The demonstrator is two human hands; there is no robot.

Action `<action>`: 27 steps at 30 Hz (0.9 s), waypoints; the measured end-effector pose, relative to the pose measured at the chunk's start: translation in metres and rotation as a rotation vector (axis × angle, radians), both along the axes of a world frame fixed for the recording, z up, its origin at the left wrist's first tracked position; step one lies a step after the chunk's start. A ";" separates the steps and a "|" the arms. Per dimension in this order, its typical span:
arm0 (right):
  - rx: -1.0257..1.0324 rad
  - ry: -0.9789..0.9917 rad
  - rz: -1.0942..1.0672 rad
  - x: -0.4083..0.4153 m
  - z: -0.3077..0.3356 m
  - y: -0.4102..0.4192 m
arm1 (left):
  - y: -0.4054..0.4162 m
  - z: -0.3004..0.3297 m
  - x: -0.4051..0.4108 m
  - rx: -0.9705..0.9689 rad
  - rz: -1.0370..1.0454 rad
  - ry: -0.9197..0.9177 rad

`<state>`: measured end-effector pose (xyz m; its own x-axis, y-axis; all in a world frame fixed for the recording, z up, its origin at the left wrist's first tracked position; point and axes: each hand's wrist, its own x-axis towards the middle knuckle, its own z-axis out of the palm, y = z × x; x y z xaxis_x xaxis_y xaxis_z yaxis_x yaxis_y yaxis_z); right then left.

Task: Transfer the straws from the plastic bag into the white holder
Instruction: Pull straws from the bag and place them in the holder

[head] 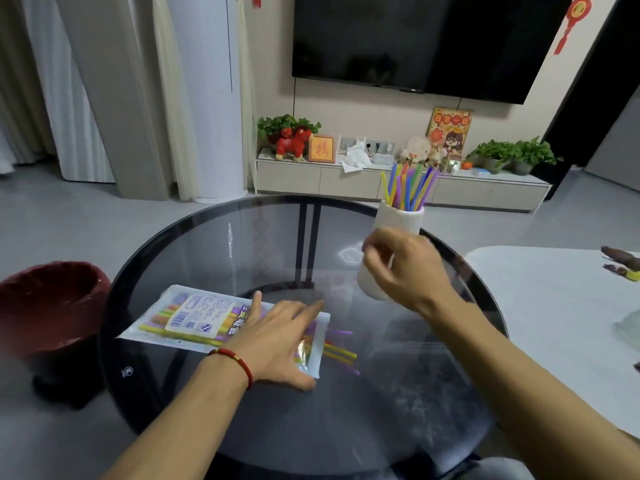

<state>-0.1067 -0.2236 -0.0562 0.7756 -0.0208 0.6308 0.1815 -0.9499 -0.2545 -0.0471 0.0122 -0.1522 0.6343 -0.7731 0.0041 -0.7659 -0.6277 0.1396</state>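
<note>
A clear plastic bag (pixel 194 318) with a printed label lies flat on the round glass table (pixel 214 244). Several coloured straws (pixel 341 353) stick out of its open right end. My left hand (pixel 280 341) lies flat on the bag near that opening, fingers spread. The white ribbed holder (pixel 403 220) stands at the table's far right, with several coloured straws (pixel 410 187) upright in it. My right hand (pixel 405 268) hovers in front of the holder's lower part, blurred, fingers loosely curled, with no straw visible in it.
A dark red waste bin (pixel 48 306) lined with a bag stands on the floor to the left. A white table (pixel 561 323) adjoins on the right. A TV cabinet (pixel 398 181) with plants and ornaments runs along the far wall.
</note>
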 end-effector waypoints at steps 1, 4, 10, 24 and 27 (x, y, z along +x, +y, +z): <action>0.010 0.141 -0.002 -0.005 -0.021 0.005 | -0.001 0.002 -0.001 -0.019 -0.003 -0.030; 0.100 0.465 0.009 -0.014 -0.075 0.016 | -0.004 0.005 -0.003 -0.005 0.006 -0.091; 0.539 0.552 0.156 -0.019 -0.107 0.042 | -0.006 0.014 -0.010 -0.111 0.032 -0.177; 1.352 0.448 0.156 -0.020 -0.090 -0.003 | 0.008 0.004 -0.001 0.021 0.169 -0.098; 1.553 0.402 0.170 -0.026 -0.081 -0.023 | -0.001 0.006 -0.005 -0.037 0.206 -0.036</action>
